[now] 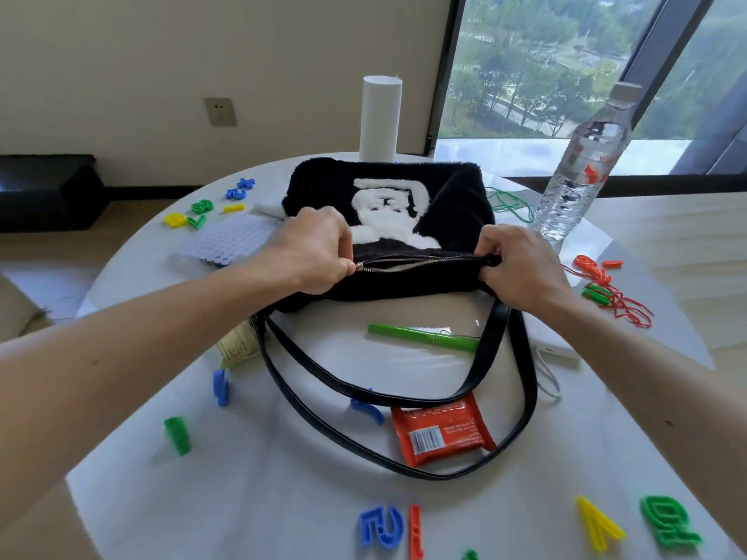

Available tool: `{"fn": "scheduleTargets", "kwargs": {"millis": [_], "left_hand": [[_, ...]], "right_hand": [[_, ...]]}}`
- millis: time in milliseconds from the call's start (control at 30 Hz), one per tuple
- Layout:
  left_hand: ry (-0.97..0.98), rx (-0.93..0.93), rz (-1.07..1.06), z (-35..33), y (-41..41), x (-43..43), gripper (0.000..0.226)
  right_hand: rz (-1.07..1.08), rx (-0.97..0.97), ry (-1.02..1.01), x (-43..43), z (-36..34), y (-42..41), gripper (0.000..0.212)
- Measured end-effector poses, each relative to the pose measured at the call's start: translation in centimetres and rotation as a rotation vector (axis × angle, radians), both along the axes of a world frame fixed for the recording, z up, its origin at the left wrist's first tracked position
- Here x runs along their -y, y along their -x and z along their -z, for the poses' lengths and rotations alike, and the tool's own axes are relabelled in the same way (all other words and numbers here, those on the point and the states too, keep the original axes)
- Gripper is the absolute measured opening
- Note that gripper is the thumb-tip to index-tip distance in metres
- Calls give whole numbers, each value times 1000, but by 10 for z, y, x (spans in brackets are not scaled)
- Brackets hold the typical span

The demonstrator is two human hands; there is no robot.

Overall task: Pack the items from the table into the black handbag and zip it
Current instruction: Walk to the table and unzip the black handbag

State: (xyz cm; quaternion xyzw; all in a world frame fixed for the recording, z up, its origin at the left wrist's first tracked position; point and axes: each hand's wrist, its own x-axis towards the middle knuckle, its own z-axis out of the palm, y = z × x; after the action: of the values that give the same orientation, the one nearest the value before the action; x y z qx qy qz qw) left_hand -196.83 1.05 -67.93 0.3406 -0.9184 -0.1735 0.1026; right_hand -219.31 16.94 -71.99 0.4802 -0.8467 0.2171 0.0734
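Note:
A black fluffy handbag with a white figure lies in the middle of the round white table. Its zipper runs along the near edge and gapes slightly. My left hand pinches the zipper pull at the left end. My right hand grips the bag's right end. The black straps loop toward me. Between and near the straps lie a green pen and a red snack packet. A white object with a cord lies at the right.
A water bottle stands at the back right, a white cylinder behind the bag. Colourful plastic letters and numbers are scattered around. A white pegboard and a paper tag lie left; red and green strings lie right.

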Motion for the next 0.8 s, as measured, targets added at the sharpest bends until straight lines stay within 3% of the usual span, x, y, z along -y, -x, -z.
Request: {"fn": "scheduleTargets", "kwargs": {"millis": [333,633,800], "left_hand": [[7,34,-94,-2,-66,24,20],[126,40,-182,5,-71,4,18],[208,-15,-41,-1,-51,-14,11]], "right_hand": [[57,-16,-36,-2,-1,-3,22],[37,-17,-122,-3,-5,-12,24],[-18,3,-267,-2,-15,-20,33]]}}
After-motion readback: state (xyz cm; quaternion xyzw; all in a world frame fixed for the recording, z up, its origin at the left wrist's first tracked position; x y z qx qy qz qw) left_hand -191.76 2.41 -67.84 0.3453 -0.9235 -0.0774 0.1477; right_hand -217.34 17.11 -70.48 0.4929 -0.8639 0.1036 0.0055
